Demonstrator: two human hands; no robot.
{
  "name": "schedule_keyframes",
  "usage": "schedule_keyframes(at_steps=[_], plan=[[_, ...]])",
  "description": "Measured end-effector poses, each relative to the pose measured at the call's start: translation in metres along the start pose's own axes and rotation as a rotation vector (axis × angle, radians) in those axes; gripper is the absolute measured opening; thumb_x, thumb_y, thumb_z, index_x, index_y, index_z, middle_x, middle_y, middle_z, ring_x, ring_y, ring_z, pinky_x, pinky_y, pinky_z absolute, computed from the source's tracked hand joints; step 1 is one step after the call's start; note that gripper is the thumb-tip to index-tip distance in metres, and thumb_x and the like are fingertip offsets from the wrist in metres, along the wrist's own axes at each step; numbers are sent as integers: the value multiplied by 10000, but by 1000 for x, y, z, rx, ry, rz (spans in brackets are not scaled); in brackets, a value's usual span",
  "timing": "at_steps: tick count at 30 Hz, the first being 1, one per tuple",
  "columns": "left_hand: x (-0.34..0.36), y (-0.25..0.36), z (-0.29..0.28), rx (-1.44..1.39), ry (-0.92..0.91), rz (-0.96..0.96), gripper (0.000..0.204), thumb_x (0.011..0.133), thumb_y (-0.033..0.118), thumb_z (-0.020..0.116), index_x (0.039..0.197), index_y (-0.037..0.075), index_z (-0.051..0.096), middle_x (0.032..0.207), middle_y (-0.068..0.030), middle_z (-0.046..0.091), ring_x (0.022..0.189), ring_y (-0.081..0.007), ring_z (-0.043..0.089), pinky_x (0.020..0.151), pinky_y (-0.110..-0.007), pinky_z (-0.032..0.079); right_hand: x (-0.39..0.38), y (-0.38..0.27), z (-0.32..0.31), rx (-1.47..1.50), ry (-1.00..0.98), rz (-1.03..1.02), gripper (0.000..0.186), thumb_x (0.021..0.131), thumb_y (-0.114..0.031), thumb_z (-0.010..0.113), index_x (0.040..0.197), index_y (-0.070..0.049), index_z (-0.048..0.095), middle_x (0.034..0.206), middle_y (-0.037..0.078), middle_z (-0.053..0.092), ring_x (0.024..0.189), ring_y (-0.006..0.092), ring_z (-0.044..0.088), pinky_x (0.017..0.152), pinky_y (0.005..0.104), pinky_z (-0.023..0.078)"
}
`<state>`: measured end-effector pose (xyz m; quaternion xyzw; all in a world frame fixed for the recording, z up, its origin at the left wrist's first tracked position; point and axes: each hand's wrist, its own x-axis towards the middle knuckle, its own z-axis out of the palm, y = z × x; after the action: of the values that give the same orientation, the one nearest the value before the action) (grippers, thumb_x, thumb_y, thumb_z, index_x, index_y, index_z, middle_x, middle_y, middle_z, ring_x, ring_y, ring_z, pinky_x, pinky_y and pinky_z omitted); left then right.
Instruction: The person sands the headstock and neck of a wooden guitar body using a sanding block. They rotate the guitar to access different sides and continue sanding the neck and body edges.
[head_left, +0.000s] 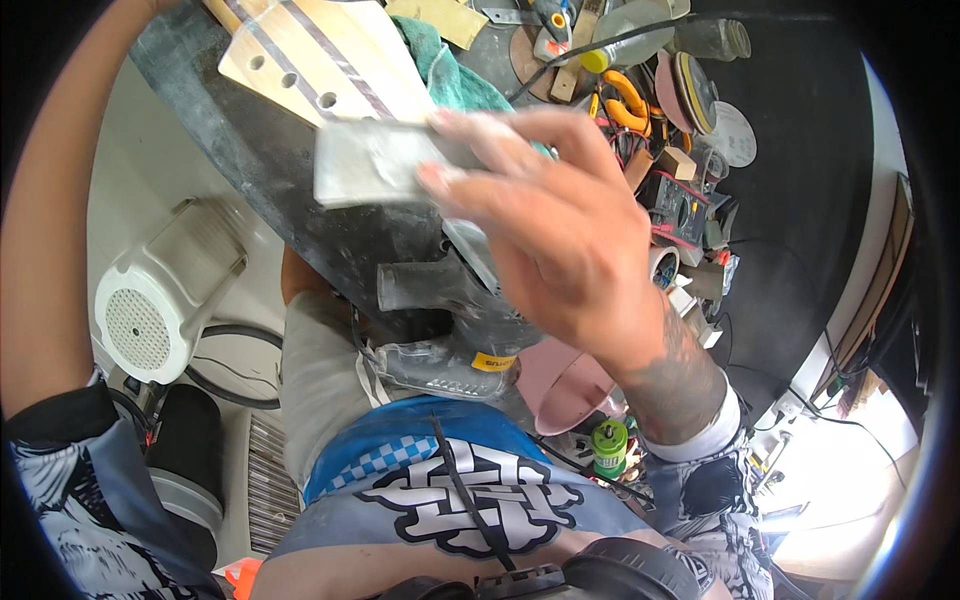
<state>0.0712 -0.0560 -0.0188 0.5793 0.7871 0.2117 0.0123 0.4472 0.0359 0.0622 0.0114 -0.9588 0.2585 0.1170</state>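
My right hand (575, 215) pinches a flat, grey rectangular block (355, 170) between thumb and fingers. White dust coats the fingertips and the block's face, and both are slightly blurred. The block is in front of the near end of a pale wooden guitar headstock (320, 50) with dark stripes and a row of round holes. Whether the two touch I cannot tell. My left forearm (50, 210) reaches up along the left side, and its hand is beyond the top edge. A dusty dark power sander (440, 365) sits below my right hand.
A teal cloth (450, 70) lies beside the headstock on the dark, dusty worktop (270, 170). To the right are orange-handled pliers (628, 105), sanding discs (690, 90) and a multimeter (680, 210). Nearer stand a pink bowl (565, 390) and a green can (608, 450); a white stool (150, 310) is left.
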Motion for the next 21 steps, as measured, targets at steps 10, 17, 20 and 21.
schedule_keyframes(at_steps=[10, 17, 20, 21], plan=[[-6, 21, -10, 7, 41, -17, 407, 888, 383, 610, 752, 18, 726, 731, -205, 684, 680, -358, 676, 660, -433, 510, -16, -2, -4, -76, 2, 15, 430, 707, 122, 737, 1084, -84, 765, 1207, 144, 737, 977, 323, 655, 845, 382, 551], [0, -3, -1, 25, 23, 21, 426, 903, 390, 617, 733, 9, 705, 712, -214, 659, 662, -371, 650, 651, -438, 494, -3, 0, -4, -51, 8, 13, 420, 711, 107, 746, 1086, -80, 764, 1187, 142, 743, 963, 330, 651, 836, 383, 545], [-3, 28, -4, -21, 53, 16, 427, 904, 391, 620, 736, 7, 706, 720, -216, 663, 670, -379, 648, 658, -446, 493, -18, 2, -6, -57, 5, 7, 392, 720, 91, 747, 1076, -74, 764, 1161, 134, 753, 959, 328, 655, 830, 376, 543], [-5, 27, -1, -58, 46, -15, 429, 904, 392, 621, 735, 8, 705, 717, -217, 660, 672, -381, 648, 658, -448, 491, -6, 11, 0, -50, 10, -19, 390, 718, 84, 757, 1076, -74, 769, 1160, 135, 755, 963, 325, 658, 834, 373, 546]])
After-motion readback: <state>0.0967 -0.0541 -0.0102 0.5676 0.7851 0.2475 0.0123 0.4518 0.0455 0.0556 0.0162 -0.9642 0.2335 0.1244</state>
